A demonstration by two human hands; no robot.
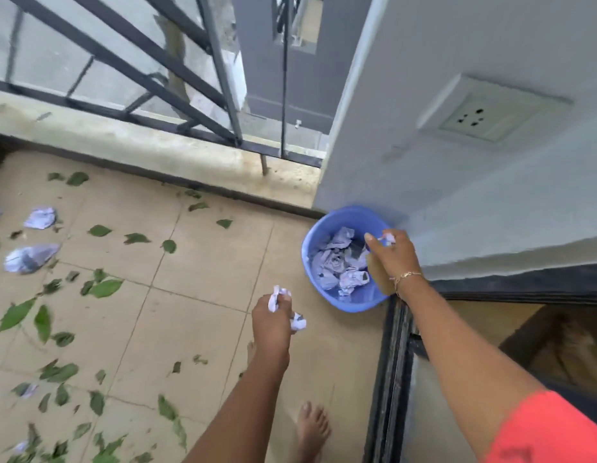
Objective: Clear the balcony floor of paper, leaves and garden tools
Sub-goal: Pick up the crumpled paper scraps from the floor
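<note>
A blue plastic tub [310,242] stands on the tiled floor in the corner by the wall, with several crumpled papers [337,262] inside. My right hand [395,255] hovers over the tub's right side and pinches a small crumpled paper [389,237]. Left of the tub, my left hand [273,320] grips crumpled paper [277,297] above the floor. More crumpled papers [31,259] lie at the far left, one of them higher up [39,218]. Green leaves [105,288] are scattered over the tiles. No garden tools show.
A concrete curb [156,155] with a dark metal railing [176,95] runs along the far edge. A grey wall with a socket plate [484,121] rises on the right. A sliding door track [390,362] borders the floor at right. My bare foot [312,429] stands near the bottom.
</note>
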